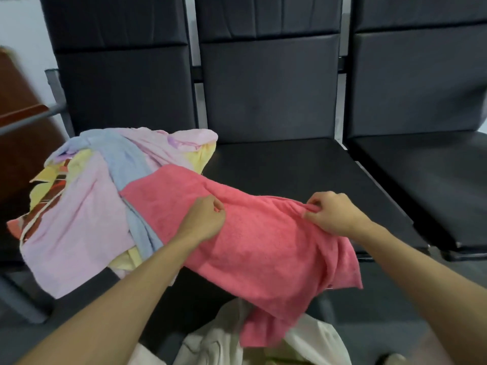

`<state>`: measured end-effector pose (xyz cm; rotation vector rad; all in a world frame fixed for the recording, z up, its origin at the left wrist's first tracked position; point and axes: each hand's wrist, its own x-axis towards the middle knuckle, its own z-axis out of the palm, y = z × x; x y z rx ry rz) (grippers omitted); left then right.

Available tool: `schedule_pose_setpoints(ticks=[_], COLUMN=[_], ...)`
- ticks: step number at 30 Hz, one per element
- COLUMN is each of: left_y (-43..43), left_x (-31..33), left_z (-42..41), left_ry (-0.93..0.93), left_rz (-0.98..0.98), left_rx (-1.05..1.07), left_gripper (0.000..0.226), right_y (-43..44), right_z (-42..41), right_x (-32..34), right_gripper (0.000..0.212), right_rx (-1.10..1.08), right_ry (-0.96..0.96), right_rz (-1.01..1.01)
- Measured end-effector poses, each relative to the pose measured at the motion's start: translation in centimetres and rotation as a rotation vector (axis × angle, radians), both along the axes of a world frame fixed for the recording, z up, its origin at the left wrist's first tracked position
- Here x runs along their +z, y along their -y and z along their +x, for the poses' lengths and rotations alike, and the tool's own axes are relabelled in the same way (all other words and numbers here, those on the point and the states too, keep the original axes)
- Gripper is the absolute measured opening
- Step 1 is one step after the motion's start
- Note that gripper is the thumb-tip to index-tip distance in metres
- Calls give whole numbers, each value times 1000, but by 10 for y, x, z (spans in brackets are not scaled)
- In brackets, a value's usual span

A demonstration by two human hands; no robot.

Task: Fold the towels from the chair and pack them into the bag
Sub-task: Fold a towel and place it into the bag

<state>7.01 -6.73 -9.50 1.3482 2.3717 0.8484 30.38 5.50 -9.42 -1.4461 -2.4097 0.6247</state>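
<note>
Left grip (204,219) pinches the coral towel (250,248) mid-cloth, right grip (332,214) a bunched fold. It drapes off the front of the chair seat (290,167), beside the pastel towel pile (100,185), above the white bag (216,343).

The pink towel (263,233) is thick, fuzzy cloth with a rough, loopy face. The pile of pale towels (87,214) is soft, matt cloth too. The chair (303,167) has a smooth black cover like leather, with a faint shine. Its frame bar (55,88) looks like grey metal. The brown board (21,114) looks like shiny wood. The bag (216,343) is thin, pale, crinkly cloth.
</note>
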Motion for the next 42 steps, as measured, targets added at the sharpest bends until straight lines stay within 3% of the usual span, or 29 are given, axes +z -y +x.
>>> schedule_pose_setpoints(ticks=[4,8,10,13,15,17,22,28,33,35,37,40,42], left_y=[12,27,35,51,60,63,74,82,78,72,67,54,44], left_x=[-1,4,10,16,15,10,-11,-30,-3,15,31,41,44], left_z=[-4,-9,-12,-8,-5,-4,-5,-10,-4,-7,-10,-21,-31], left_ry=[-145,-296,-225,-16,-11,-32,-43,-89,-276,-283,-165,109,419], left_rz=[-97,-79,-233,-637,-830,-889,-808,-495,-174,-20,136,279,347], left_rx=[-97,-123,-139,-223,-278,-271,-120,-43,-77,-73,-46,108,214], left_gripper=[12,8,21,42,46,45,47,40,35,34,33,31,25], right_y=[-1,2,3,5,6,8,11,14,15,12,8,5,2], right_z=[0,-5,-10,-18,-23,-27,-26,-28,-30,-29,-28,-31,-30], right_x=[-11,-13,-14,-15,-15,-15,-15,-13,-6,-1,4,14,21], right_gripper=[8,21,24,27,28,27,21,15,13,11,10,16,16], right_rx=[29,33,34,49,54,51,17,-17,-53,-98,-169,-233,-299], right_ry=[138,179,182,165,168,171,140,84,-10,-154,-369,-799,-1039], right_rz=[40,92,111,133,140,157,188,170,87,-7,-118,-376,-524])
